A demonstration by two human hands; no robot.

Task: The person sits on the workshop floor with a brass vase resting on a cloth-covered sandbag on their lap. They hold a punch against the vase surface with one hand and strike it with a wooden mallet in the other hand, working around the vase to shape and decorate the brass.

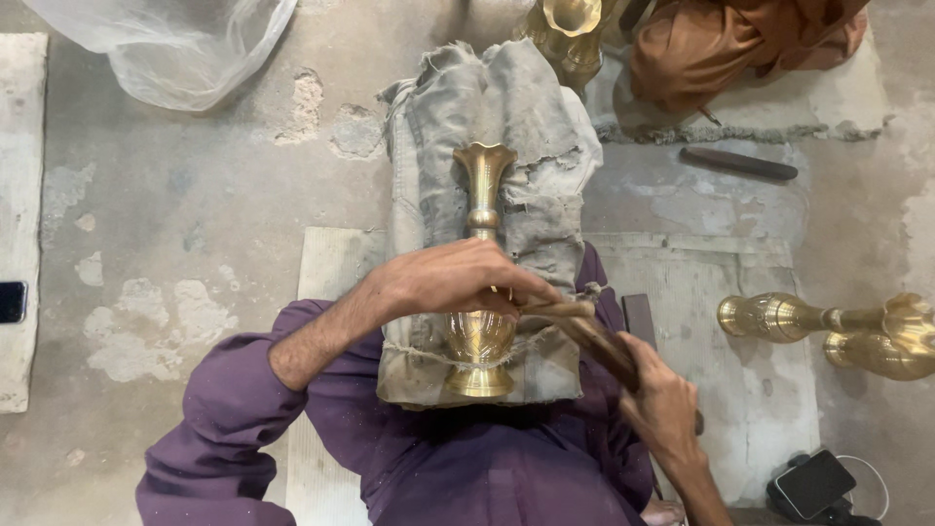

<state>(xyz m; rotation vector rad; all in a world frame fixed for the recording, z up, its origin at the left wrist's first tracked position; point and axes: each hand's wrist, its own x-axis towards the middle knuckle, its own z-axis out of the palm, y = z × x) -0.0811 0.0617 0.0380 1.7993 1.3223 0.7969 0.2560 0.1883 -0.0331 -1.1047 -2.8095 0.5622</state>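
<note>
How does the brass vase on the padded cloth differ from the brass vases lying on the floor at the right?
The vase on the cloth rests on grey padding over the person's lap; the floor vases lie on bare concrete. The left hand presses the cloth vase while the right hand holds a wooden-handled tool at it; the floor vases lie untouched. All are shiny brass with flared mouths.

A patched concrete floor [214, 205] is seen, on which a clear plastic sheet [166, 44], two brass vases [838, 331], a dark tool [738, 164] and a phone [811, 484] are laid.
</note>
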